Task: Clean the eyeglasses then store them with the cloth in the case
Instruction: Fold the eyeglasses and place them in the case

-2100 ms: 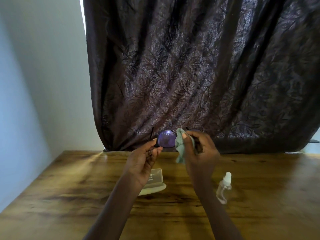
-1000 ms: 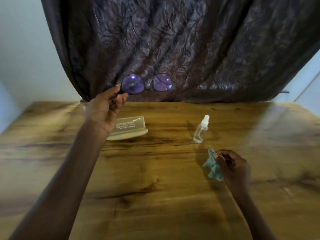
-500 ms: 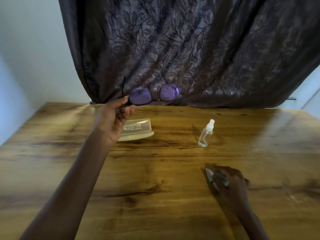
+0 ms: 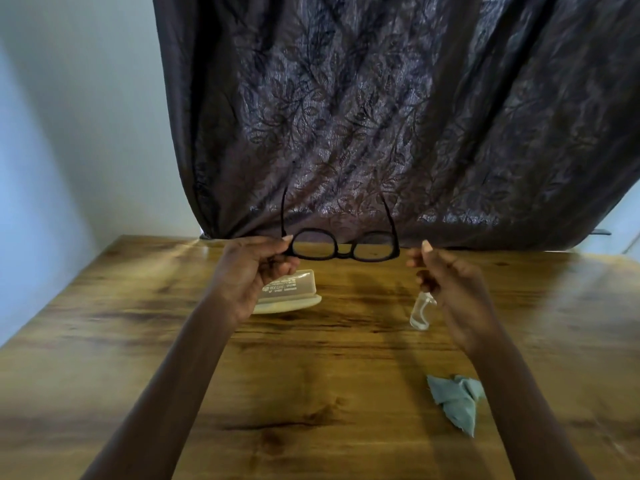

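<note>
Right hand [image 4: 450, 285] left cloth [image 4: 457, 401] on bench [image 4: 138, 341], now raised, grip open, empty; left hand [image 4: 249, 271] grip pinches eyeglasses [image 4: 343, 245].

I count two hands: the left hand [image 4: 249, 271] and the right hand [image 4: 453, 285]. On the table [image 4: 138, 341] I make out one pair of eyeglasses [image 4: 343, 245] (held above it), one case [image 4: 291, 292], one spray bottle [image 4: 420, 313], one cloth [image 4: 457, 400]. Behind the table hangs one curtain [image 4: 381, 116].
</note>
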